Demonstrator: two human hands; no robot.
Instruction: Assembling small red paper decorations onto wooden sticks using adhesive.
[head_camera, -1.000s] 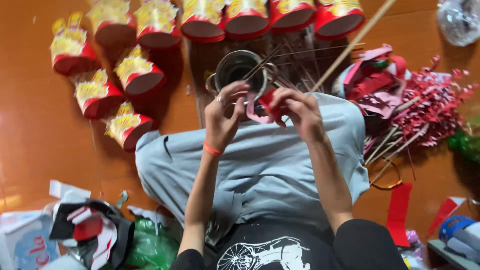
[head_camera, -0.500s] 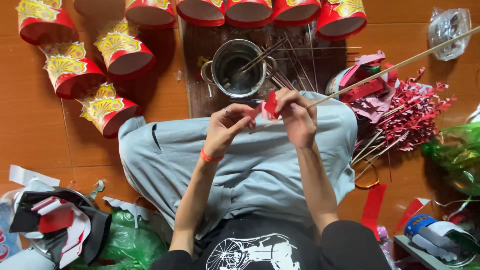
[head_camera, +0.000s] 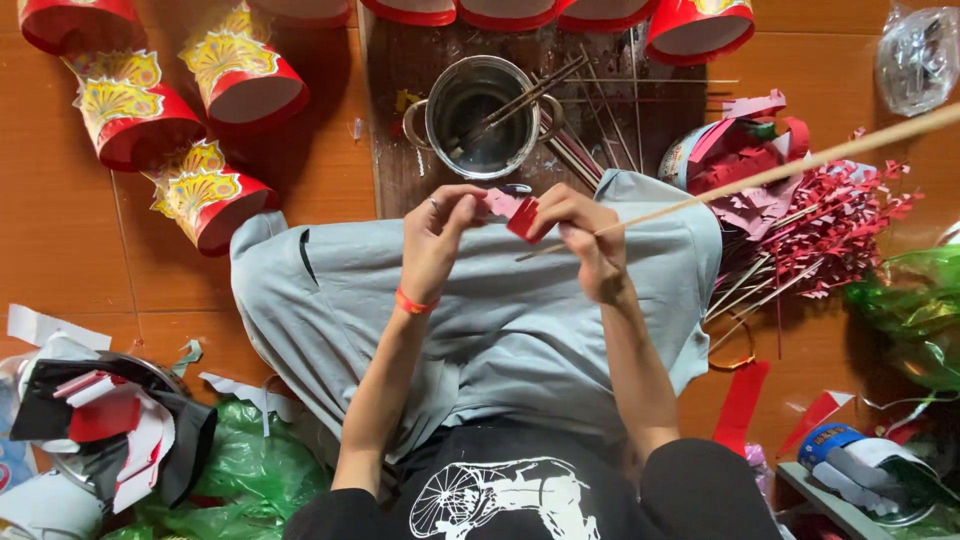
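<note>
red paper strip (head_camera: 522, 216) | pinched in left hand (head_camera: 436, 240) grip | right hand (head_camera: 590, 240) grips thin bamboo stick (head_camera: 760, 176)

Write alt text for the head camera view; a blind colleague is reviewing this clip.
Seen from above, a seated person's left hand and right hand pinch a small red paper piece against a long thin wooden stick. Ahead stand a metal pot holding sticks and red-and-gold paper crowns on the orange floor.
</note>
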